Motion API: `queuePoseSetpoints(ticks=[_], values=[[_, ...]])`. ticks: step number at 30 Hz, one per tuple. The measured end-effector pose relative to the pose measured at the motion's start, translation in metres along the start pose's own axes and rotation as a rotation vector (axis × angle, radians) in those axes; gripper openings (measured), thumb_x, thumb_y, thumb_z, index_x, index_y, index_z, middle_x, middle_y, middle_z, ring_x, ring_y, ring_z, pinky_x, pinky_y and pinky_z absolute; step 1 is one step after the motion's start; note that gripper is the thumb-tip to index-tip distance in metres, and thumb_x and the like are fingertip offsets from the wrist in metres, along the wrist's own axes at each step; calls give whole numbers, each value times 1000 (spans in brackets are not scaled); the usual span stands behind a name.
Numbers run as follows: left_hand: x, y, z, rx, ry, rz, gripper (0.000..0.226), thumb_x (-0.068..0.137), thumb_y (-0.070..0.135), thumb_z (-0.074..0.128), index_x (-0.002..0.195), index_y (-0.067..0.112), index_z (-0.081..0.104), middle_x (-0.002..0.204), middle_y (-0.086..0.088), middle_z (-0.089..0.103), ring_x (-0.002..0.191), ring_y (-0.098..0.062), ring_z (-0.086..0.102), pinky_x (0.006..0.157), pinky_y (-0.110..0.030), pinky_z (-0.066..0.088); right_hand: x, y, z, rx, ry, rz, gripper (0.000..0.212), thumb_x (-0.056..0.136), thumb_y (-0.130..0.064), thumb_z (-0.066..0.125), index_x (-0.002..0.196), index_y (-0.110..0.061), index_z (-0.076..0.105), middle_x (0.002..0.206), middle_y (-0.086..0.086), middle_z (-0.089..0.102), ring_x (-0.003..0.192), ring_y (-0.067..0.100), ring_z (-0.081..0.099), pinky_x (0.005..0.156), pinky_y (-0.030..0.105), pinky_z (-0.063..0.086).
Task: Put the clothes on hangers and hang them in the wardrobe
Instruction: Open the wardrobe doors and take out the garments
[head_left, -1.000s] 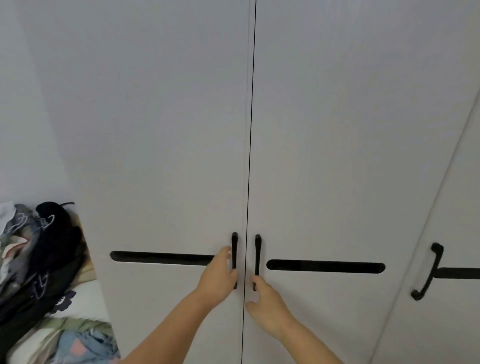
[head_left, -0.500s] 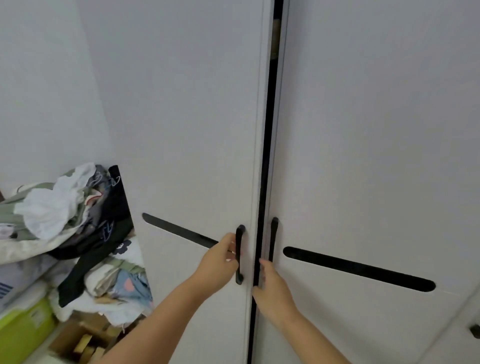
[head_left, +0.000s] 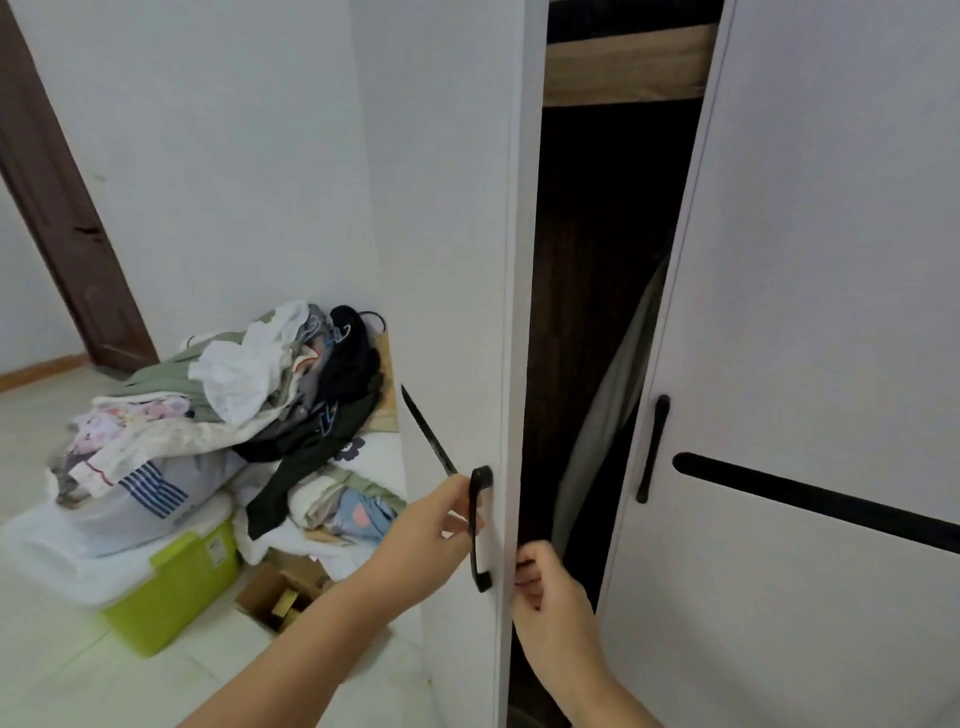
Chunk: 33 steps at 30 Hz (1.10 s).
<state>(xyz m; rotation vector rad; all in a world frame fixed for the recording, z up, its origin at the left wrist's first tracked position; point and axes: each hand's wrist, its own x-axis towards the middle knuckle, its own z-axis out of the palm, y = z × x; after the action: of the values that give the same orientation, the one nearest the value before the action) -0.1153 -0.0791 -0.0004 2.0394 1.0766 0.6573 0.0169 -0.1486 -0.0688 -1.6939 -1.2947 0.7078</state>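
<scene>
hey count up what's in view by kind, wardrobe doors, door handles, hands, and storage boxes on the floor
Wardrobe doors: 2, left door, right door
Door handles: 2
Hands: 2, left hand, right hand
Boxes: 2, green bin, cardboard box
Total: 8

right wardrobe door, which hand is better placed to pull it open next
Right. The right hand sits at the gap beside the right door's handle, fingers on the left door's edge. The left hand grips the left door's handle.
</scene>
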Motion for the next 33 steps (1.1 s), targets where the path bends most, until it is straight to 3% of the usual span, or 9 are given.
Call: queuePoseSetpoints(ticks=[4, 6, 9, 12, 15, 21, 24, 29, 33], values=[[-28, -24, -34, 28, 22, -28, 25, 80, 5, 44, 97, 21, 52, 98, 6, 62, 94, -8, 63, 90, -35, 50, -15, -13, 48, -40, -20, -6, 20, 88, -15, 61, 96, -32, 54, 92, -14, 63, 87, 4, 61, 82, 23, 53], [-40, -37, -51, 22, 29, -46, 29, 79, 5, 46, 102, 20, 53, 98, 7, 61, 93, -8, 63, 90, -38, 50, -20, -19, 73, -56, -35, -5, 23, 87, -15, 62, 100, -33, 54, 97, -15, 63, 91, 3, 60, 86, 26, 53], [-58, -56, -78, 19, 55, -65, 32, 79, 6, 51, 107, 22, 52, 98, 11, 60, 97, -6, 61, 87, -31, 52, -27, -34, 108, -71, -91, 6, 29, 88, -16, 60, 109, -35, 53, 106, -15, 61, 101, 4, 58, 94, 28, 50], [-74, -74, -103, -5, 72, -61, 39, 71, 24, 53, 106, 41, 49, 106, 17, 61, 103, -2, 59, 85, -27, 53, -31, -53, 139, -98, -147, 23, 37, 90, -19, 57, 121, -36, 48, 118, -12, 58, 110, 8, 55, 100, 32, 46], [-83, -89, -126, -24, 117, -69, 45, 76, 23, 60, 110, 48, 45, 109, 19, 59, 102, 1, 58, 85, -26, 52, -32, -74, 163, -91, -209, 21, 41, 93, -16, 52, 130, -32, 42, 127, -13, 50, 120, 8, 48, 106, 26, 40], [-86, -117, -161, -40, 192, -86, 43, 86, 25, 64, 119, 42, 42, 113, 19, 57, 99, 1, 56, 84, -16, 48, -31, -106, 209, -27, -261, -39, 45, 94, -11, 51, 130, -32, 36, 116, -24, 40, 117, 1, 43, 103, 19, 35], [-84, -129, -176, -35, 214, -101, 45, 88, 24, 61, 127, 37, 44, 115, 13, 59, 101, -5, 59, 89, -26, 51, -27, -116, 231, -13, -262, -66, 47, 93, -9, 53, 124, -37, 32, 103, -32, 33, 103, -2, 39, 95, 12, 35], [-79, -150, -199, -35, 209, -108, 48, 90, 20, 57, 134, 31, 42, 121, 10, 60, 103, -9, 61, 88, -25, 52, -18, -127, 258, -44, -284, -90, 56, 92, -9, 53, 137, -31, 29, 134, -17, 33, 120, 3, 41, 101, 16, 36], [-76, -159, -212, -62, 209, -108, 48, 92, 16, 53, 136, 31, 41, 121, 13, 60, 104, -8, 61, 83, -16, 48, -10, -132, 273, -53, -304, -110, 58, 90, -5, 52, 139, -27, 28, 144, -13, 29, 130, 12, 40, 104, 22, 38]])
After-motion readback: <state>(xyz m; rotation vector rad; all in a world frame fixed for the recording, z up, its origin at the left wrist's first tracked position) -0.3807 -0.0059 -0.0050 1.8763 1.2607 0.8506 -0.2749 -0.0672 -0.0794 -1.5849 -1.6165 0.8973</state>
